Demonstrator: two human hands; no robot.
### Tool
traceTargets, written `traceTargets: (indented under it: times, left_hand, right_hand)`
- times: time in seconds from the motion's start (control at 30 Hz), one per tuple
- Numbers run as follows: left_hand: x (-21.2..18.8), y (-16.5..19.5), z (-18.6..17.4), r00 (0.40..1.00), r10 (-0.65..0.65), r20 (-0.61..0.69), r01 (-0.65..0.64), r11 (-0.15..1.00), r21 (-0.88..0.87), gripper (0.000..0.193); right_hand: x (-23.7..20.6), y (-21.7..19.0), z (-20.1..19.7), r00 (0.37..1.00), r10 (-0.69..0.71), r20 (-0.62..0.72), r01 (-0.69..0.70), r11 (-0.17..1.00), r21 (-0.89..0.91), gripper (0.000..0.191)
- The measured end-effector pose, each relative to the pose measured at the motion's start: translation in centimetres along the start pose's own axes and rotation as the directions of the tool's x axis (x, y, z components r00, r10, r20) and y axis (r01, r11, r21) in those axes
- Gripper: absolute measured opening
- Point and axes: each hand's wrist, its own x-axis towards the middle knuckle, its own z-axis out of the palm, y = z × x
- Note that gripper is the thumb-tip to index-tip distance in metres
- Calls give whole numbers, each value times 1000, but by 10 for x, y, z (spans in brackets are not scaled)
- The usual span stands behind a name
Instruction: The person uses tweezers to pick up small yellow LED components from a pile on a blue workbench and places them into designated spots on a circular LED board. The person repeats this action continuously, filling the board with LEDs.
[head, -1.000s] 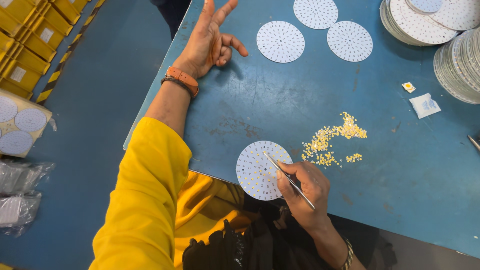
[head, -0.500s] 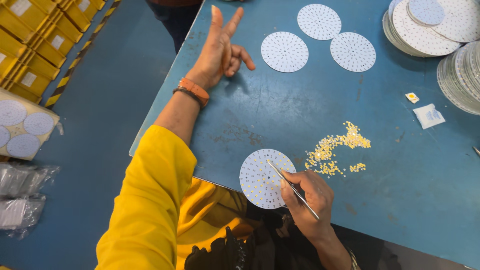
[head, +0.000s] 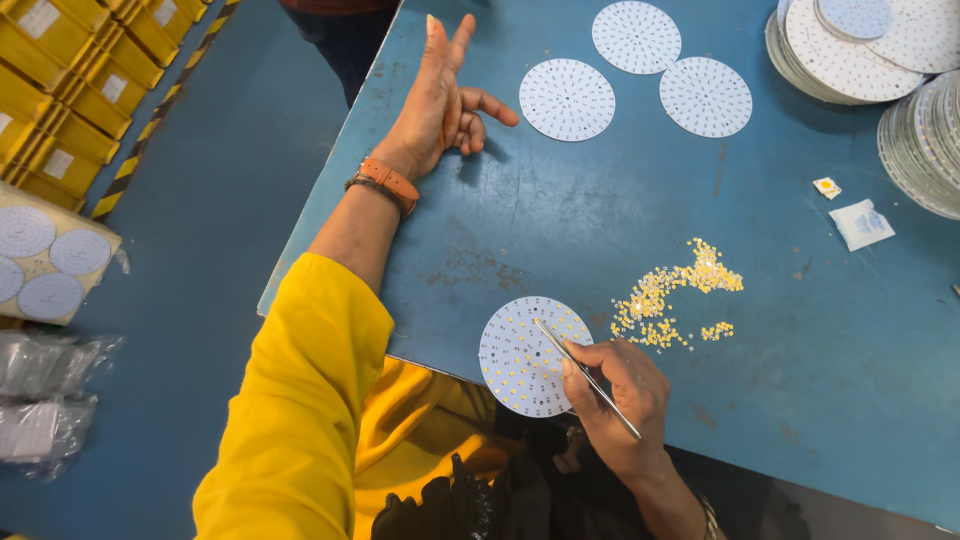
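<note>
At the near edge of the blue tabletop, lay a round white board, dotted with small components, partly overhanging that edge. Just right of it, gripped slim metal tweezers in the right hand, fingers pinched narrow around the shaft, tips resting over the board's face. Could not tell whether the tips held a chip. Beside the board, toward the middle of the tabletop, sat a loose scatter of tiny yellow chips, touching nothing else. Up at the far left edge, rested the left hand on its side, fingers splayed wide and empty, orange band at the wrist. Near the far edge, lay three more white discs flat and apart from the hand. Toward the far right corner, stood tall stacks of discs. Between stacks and chips, sat a small white packet.

Judged the board thin, stiff and light, likely to slide on the smooth top and best taken by its rim, never across the populated face. Judged the chips featherweight and easily flicked away, fit only for the tweezer tips.
</note>
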Motion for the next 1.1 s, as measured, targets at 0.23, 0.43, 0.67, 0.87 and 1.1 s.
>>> traceTargets:
  times: [0.23,0.43,0.67,0.87,1.1]
  left_hand:
    - [0,-3,-1,1000,27,7,-28,999,26,113]
    - [-1,-6,1,998,54,14,-55,997,56,115]
    - [-1,-7,-1,998,56,33,-58,997,55,115]
    - [-2,-12,-8,999,14,43,-16,999,40,113]
    - [-1,-18,-11,998,49,44,-52,996,72,112]
  right_hand:
    - [-1,2,1,1000,-5,-1,5,1000,5,17]
    - [-2,3,1,1000,-9,-6,9,1000,23,18]
    - [-3,1,-1,1000,-9,-4,9,1000,26,18]
    - [-5,-2,-1,999,26,-42,-25,999,39,16]
    - [-8,-1,1,995,85,-47,-83,995,48,17]
